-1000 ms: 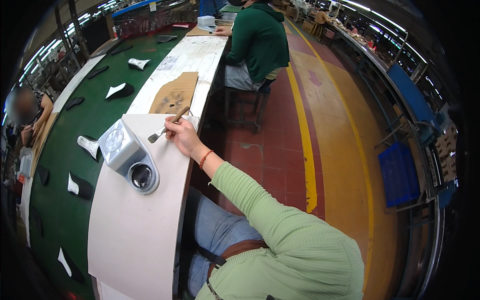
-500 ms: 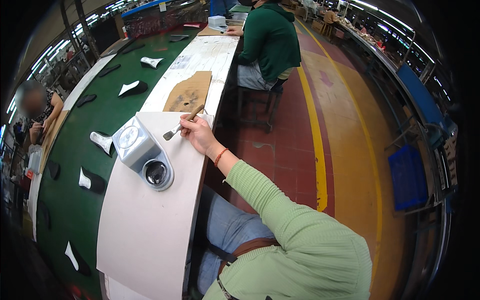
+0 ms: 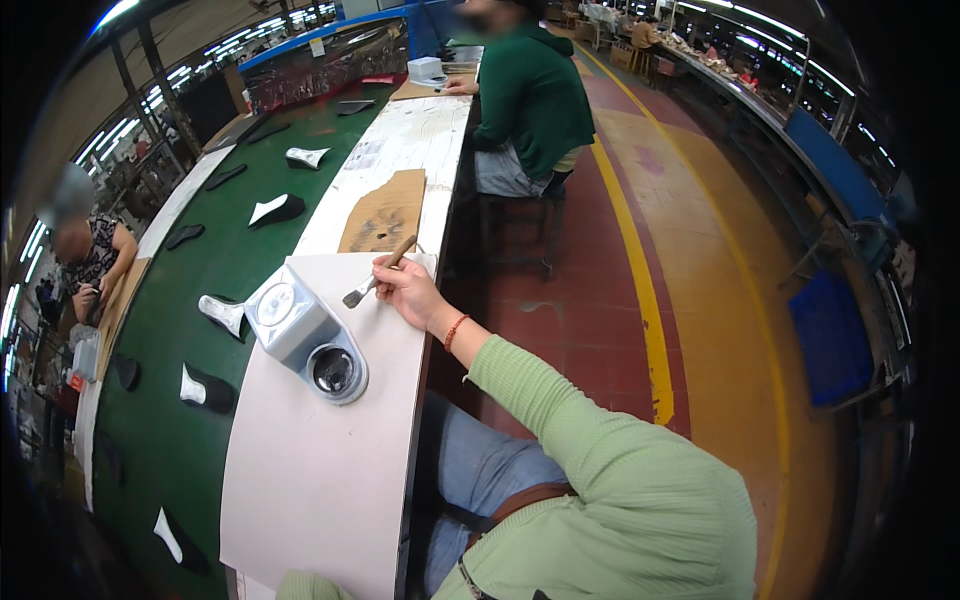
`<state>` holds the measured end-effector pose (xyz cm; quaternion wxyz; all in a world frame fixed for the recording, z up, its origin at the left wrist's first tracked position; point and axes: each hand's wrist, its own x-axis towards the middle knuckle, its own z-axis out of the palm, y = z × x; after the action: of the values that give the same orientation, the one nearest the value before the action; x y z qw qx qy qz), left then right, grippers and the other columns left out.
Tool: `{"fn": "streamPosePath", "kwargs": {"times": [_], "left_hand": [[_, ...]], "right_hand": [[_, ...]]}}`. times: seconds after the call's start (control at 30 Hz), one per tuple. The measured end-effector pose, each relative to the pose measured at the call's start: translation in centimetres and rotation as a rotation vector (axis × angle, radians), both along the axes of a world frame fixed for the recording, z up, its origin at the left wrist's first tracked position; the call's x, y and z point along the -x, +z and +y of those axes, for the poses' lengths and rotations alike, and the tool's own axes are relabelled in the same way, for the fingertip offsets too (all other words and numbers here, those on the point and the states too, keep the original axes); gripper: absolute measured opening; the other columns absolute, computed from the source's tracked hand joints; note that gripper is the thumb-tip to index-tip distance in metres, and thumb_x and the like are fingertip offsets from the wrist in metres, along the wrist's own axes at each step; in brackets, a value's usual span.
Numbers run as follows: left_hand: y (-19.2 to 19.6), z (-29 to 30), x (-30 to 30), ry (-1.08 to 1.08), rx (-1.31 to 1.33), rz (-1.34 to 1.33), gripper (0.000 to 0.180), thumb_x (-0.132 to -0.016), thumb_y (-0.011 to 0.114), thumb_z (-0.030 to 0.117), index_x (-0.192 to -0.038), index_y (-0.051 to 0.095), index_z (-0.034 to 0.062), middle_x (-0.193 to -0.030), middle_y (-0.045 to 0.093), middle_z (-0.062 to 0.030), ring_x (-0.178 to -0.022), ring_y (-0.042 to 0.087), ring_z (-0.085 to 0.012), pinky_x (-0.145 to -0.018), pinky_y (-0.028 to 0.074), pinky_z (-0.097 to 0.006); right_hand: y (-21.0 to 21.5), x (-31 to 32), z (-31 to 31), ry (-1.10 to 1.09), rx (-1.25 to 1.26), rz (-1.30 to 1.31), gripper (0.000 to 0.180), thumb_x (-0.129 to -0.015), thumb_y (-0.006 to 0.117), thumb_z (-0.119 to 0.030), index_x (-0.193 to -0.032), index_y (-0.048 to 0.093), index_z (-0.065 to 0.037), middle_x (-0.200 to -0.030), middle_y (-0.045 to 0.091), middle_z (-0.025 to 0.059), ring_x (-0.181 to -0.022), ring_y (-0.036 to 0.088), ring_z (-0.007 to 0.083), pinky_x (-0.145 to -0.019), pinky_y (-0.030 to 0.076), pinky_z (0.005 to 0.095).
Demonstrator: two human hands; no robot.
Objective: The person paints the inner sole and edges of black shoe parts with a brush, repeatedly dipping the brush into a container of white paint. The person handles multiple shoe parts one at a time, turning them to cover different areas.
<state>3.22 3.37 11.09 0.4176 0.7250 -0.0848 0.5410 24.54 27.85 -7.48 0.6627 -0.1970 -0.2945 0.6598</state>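
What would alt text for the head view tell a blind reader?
The right hand holds a brush over a pale board, near a whitish container with dark contents; black-and-white pieces lie on a green surface.

Overhead tube lights [image 3: 118, 11] glare, the pale board [image 3: 320, 480] is bright, and edges curve into blackness.

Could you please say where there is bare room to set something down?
The pale flat sheet is bare between the whitish boxy plastic container and the light green left sleeve below. Its far end is crowded by that container and the right hand, holding a wooden-handled brush.
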Motion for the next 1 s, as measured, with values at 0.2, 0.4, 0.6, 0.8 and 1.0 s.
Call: {"fn": "streamPosePath", "kwargs": {"times": [0.2, 0.4, 0.6, 0.8, 1.0], "left_hand": [[-0.6, 0.8, 0.6, -0.045, -0.011, -0.063, 0.018, -0.078, 0.062, 0.018, -0.091, 0.062, 0.0059, -0.099, 0.062, -0.007, -0.086, 0.06, -0.0206, -0.074, 0.05, -0.029], [-1.3, 1.6, 1.8, -0.071, -0.02, -0.126, 0.018, -0.079, 0.062, 0.019, -0.092, 0.063, 0.0058, -0.1, 0.062, -0.0068, -0.086, 0.06, -0.02, -0.074, 0.05, -0.028], [-1.3, 1.9, 2.5, -0.066, -0.025, -0.151, 0.018, -0.079, 0.062, 0.019, -0.092, 0.063, 0.0057, -0.1, 0.062, -0.0066, -0.087, 0.06, -0.0194, -0.075, 0.05, -0.028], [-1.3, 1.8, 2.7, -0.072, -0.061, -0.201, 0.019, -0.079, 0.062, 0.019, -0.092, 0.063, 0.0056, -0.101, 0.062, -0.0065, -0.087, 0.06, -0.0188, -0.075, 0.05, -0.027], [-0.9, 1.2, 3.3, -0.041, -0.112, -0.267, 0.019, -0.079, 0.062, 0.019, -0.092, 0.063, 0.0055, -0.102, 0.062, -0.0063, -0.087, 0.06, -0.0182, -0.075, 0.05, -0.026]], "right_hand": [[0.0, 0.1, 0.1, 0.006, 0.011, 0.017, 0.009, -0.085, 0.058, -0.008, -0.094, 0.055, -0.006, -0.075, 0.054, 0.0005, -0.065, 0.051, 0.0095, -0.063, 0.043, 0.0252], [-0.1, -0.1, 0.5, 0.013, -0.018, -0.009, 0.011, -0.086, 0.057, -0.007, -0.096, 0.054, -0.007, -0.078, 0.054, 0.0013, -0.067, 0.05, 0.0104, -0.065, 0.042, 0.0268], [-0.4, 0.1, 0.2, -0.008, -0.02, 0.02, 0.01, -0.087, 0.054, -0.006, -0.098, 0.054, -0.006, -0.081, 0.055, 0.0033, -0.068, 0.05, 0.0112, -0.067, 0.042, 0.0283], [-0.4, -0.2, 0.1, -0.004, -0.007, 0.018, 0.01, -0.088, 0.053, -0.007, -0.098, 0.055, -0.006, -0.079, 0.055, 0.0026, -0.068, 0.051, 0.0112, -0.068, 0.043, 0.0278], [-0.7, -0.1, 0.1, 0.02, -0.03, 0.046, 0.013, -0.088, 0.053, -0.007, -0.101, 0.055, -0.006, -0.081, 0.055, 0.0033, -0.069, 0.051, 0.0114, -0.068, 0.043, 0.0281]]}}
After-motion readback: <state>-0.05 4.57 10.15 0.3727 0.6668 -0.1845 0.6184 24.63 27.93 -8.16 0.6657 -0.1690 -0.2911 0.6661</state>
